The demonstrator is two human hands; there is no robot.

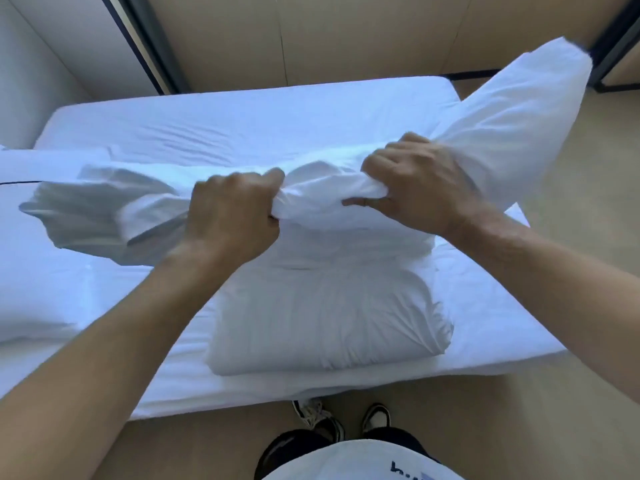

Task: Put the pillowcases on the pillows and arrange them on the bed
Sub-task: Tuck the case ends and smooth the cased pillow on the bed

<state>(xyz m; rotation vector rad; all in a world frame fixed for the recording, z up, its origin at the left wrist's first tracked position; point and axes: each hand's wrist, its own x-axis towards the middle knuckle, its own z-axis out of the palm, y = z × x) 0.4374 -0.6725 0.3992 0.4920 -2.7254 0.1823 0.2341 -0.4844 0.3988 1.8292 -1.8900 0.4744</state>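
Observation:
A white pillow (pixel 512 119) is held up over the bed (pixel 242 123), its far end raised toward the upper right. A loose white pillowcase (pixel 100 209) trails off its near end to the left. My left hand (pixel 232 216) is shut on the bunched pillowcase cloth. My right hand (pixel 415 188) grips the pillow through the fabric just right of it. A second white pillow (pixel 329 320) lies flat on the bed's near edge, under my hands. Another white pillow (pixel 31 271) lies at the left edge.
The bed has a white fitted sheet and stands on a tan floor (pixel 588 271). Beige wall panels (pixel 346 36) with dark frames rise behind it. My shoes (pixel 346 420) stand close to the near bed edge.

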